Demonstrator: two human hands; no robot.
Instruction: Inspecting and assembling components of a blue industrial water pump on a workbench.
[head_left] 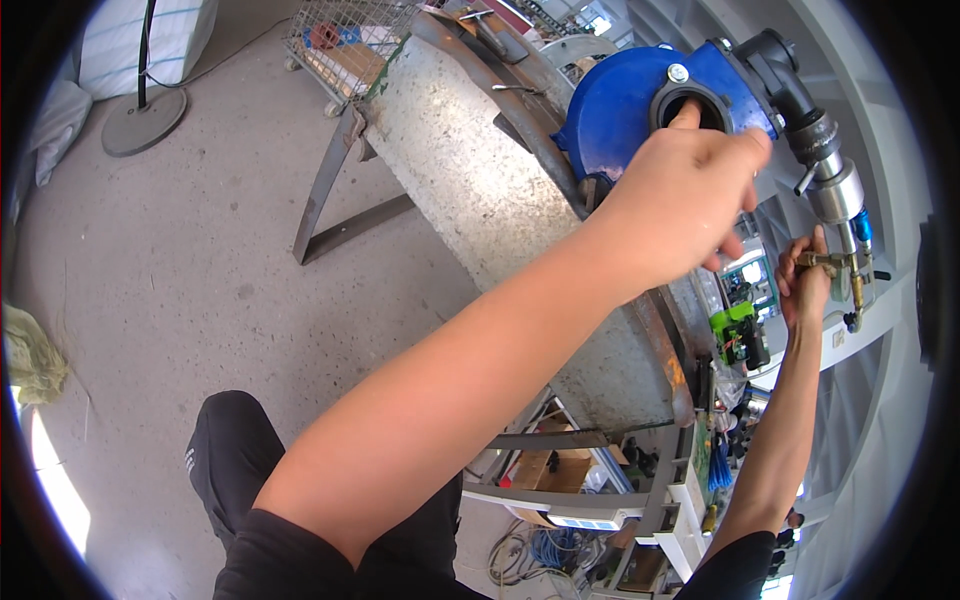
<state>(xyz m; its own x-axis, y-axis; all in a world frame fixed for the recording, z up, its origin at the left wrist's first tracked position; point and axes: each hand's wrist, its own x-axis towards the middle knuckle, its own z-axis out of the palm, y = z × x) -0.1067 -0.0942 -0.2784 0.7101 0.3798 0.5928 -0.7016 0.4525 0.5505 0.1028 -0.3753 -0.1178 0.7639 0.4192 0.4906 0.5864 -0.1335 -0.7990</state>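
A round blue metal pump casing sits at the far edge of the workbench, with a dark round port in its face. My left hand reaches across to it, one finger poking into the port and the others loosely apart. From the casing, a black elbow leads to a silver metal pipe fitting. Farther along that pipe is a small brass valve. My right hand has its fingers curled around the valve; its palm side is partly hidden.
The worn metal workbench runs diagonally beneath my left arm. A wire cart stands beyond its far end. A round stand base rests on the floor at left. Coiled cables lie below, and a green machine shows behind.
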